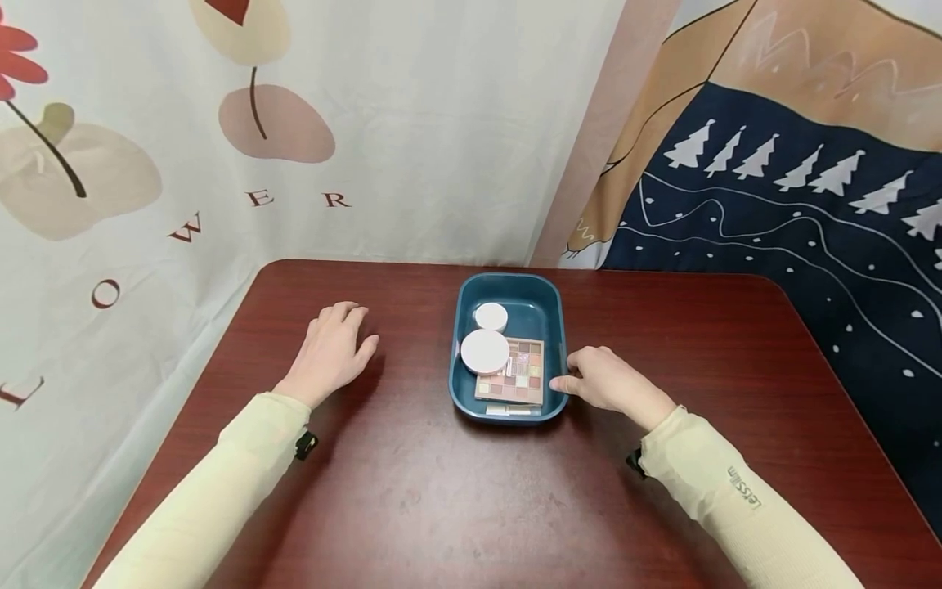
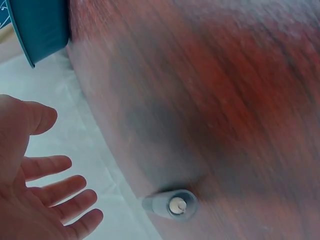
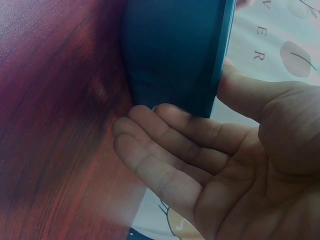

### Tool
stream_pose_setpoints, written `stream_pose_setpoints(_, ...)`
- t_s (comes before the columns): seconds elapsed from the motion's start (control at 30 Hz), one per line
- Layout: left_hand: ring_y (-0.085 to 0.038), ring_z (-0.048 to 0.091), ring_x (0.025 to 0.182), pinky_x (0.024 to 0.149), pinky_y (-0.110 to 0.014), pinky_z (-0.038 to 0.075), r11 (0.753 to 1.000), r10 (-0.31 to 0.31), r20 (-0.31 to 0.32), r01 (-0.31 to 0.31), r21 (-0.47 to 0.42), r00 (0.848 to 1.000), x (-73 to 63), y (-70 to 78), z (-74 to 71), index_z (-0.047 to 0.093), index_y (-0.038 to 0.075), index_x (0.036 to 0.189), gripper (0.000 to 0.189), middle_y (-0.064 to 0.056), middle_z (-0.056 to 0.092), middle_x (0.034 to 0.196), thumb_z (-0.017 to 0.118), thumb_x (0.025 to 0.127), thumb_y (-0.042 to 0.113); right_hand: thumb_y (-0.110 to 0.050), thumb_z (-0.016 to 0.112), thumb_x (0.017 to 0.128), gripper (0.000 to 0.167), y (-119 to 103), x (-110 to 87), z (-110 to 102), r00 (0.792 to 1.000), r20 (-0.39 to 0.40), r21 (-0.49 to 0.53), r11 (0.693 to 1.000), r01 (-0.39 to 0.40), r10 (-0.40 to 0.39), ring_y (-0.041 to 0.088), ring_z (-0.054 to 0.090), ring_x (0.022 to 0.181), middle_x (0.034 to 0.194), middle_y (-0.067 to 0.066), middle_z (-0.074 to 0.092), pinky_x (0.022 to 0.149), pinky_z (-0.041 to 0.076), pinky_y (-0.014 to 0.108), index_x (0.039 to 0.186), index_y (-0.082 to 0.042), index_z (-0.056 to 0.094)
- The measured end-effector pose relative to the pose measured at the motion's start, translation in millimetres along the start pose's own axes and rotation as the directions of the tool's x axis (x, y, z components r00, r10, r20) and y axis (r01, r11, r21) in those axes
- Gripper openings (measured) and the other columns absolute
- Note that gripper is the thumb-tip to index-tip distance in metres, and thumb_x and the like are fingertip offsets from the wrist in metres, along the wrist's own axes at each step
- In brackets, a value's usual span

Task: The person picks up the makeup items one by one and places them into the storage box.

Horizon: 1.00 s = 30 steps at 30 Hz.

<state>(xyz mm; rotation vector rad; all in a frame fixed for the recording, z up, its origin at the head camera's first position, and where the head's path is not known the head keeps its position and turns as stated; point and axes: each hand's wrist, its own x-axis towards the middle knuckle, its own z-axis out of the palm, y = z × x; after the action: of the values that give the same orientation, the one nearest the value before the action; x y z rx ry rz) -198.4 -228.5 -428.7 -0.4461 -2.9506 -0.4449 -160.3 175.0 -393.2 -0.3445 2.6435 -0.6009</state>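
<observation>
A teal plastic bin [image 1: 510,418] sits on the table near its far edge. In it lie a round white-topped compact [image 1: 485,352], a smaller white jar [image 1: 491,316], an eyeshadow palette [image 1: 524,378] and a slim pale tube [image 1: 508,411]. My right hand [image 1: 599,378] grips the bin's right wall, thumb over the rim and fingers against the outside. Left of the bin, my left hand [image 1: 333,353] is held over the table with fingers loosely spread, nothing in it. Near its fingers in the left wrist view stands a small grey cylinder [image 2: 172,204] with a pale centre, hidden in the head view.
The dark red wooden table [image 1: 412,507] has rounded far corners. Behind it hangs a white curtain [image 1: 441,147] with printed letters, and a navy cloth [image 1: 773,204] with white trees covers the right side.
</observation>
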Motion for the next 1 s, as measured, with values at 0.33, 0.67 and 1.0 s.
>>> stream_pose_setpoints(0.33,-0.055,0.041,0.129,0.103,-0.067,0.035,0.999,-0.045,-0.005,0.045,0.018,0.999,-2.1,-10.2,-9.0,0.052,-0.013,0.139,0.050,-0.035,0.047,0.140,0.058,0.101,0.021,-0.025,0.074,0.097,0.038,-1.2,-1.8,-0.5,1.000,-0.001,0.004,1.000,-0.016,0.016,0.019,0.056,0.073,0.077,0.005,0.065,0.066,0.049,0.031,0.116,0.008,0.071)
stream_pose_setpoints(0.67,-0.056,0.042,0.124,0.100,-0.068,0.036,0.998,-0.062,-0.031,0.062,0.004,0.998,-10.5,-20.9,-13.1,0.055,-0.013,0.131,0.045,-0.035,0.048,0.136,0.058,0.100,0.019,-0.025,0.073,0.097,0.038,-1.4,-1.3,-1.2,1.000,0.001,0.001,1.000,-0.026,0.026,0.019,0.056,0.073,0.076,0.005,0.065,0.066,0.049,0.031,0.117,0.007,0.071)
stream_pose_setpoints(1.0,-0.057,0.042,0.121,0.102,-0.069,0.036,0.995,-0.101,-0.012,0.101,-0.023,0.995,-15.8,-31.0,-12.8,0.055,-0.010,0.134,0.045,-0.036,0.047,0.136,0.057,0.099,0.019,-0.026,0.073,0.098,0.040,-1.7,-0.1,-0.4,0.999,0.017,0.008,0.999,-0.041,0.041,0.020,0.058,0.075,0.080,0.006,0.067,0.068,0.051,0.032,0.120,0.007,0.070)
